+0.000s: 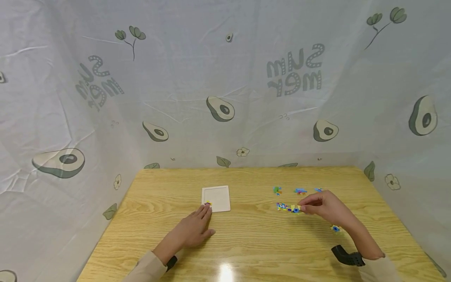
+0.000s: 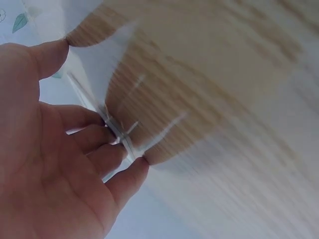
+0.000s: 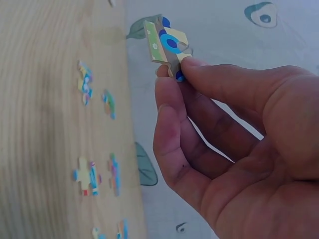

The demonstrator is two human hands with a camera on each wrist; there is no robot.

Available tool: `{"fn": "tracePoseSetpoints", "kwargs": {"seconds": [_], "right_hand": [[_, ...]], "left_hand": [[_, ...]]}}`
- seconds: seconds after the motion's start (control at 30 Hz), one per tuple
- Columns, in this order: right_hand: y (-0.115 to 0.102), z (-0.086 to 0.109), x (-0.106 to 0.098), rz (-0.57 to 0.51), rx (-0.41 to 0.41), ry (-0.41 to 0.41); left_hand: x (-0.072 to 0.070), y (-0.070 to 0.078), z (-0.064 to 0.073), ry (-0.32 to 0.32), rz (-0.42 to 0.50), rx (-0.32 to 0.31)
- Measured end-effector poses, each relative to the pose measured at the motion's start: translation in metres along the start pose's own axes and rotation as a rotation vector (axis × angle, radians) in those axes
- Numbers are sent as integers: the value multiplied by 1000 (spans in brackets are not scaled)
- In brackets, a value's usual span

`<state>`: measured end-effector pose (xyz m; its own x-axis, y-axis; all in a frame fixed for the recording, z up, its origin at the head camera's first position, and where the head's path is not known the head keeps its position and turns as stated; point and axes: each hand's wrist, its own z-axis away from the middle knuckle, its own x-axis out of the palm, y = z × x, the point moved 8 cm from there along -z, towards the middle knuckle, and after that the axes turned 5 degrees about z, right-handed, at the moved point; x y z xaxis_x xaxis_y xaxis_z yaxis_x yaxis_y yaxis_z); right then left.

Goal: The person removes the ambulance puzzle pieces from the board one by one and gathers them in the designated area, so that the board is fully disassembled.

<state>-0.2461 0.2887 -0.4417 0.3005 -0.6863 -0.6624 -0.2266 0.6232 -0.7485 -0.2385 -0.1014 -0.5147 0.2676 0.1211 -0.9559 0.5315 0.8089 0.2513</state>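
Note:
My right hand [image 1: 329, 209] pinches a jigsaw piece [image 3: 162, 44] between thumb and fingertips, raised above the table. The piece shows a blue ring, a green strip with a white flower and a cream part. To the left, a square white puzzle tray [image 1: 219, 199] lies flat on the table. A small colourful jigsaw piece [image 1: 208, 202] sits in its near left corner, partly hidden by fingertips. My left hand [image 1: 195, 229] rests there palm down, its fingertips at that corner and the thumb out to the side.
Loose jigsaw pieces lie on the right of the wooden table [image 1: 246, 243]: a green one [image 1: 277, 190], a blue and pink one [image 1: 300, 191], a multicoloured one [image 1: 281, 206] and one near the right wrist [image 1: 336, 228]. A printed curtain [image 1: 190, 78] surrounds the table's back and sides.

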Motion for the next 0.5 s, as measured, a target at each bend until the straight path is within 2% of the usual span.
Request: {"fn": "tracePoseSetpoints", "kwargs": {"seconds": [0.2, 0.5], "right_hand": [[16, 8, 7, -26, 52, -39], [37, 12, 14, -2, 52, -73]], "left_hand": [[2, 1, 1, 29, -17, 6], [9, -2, 1, 32, -25, -1]]}}
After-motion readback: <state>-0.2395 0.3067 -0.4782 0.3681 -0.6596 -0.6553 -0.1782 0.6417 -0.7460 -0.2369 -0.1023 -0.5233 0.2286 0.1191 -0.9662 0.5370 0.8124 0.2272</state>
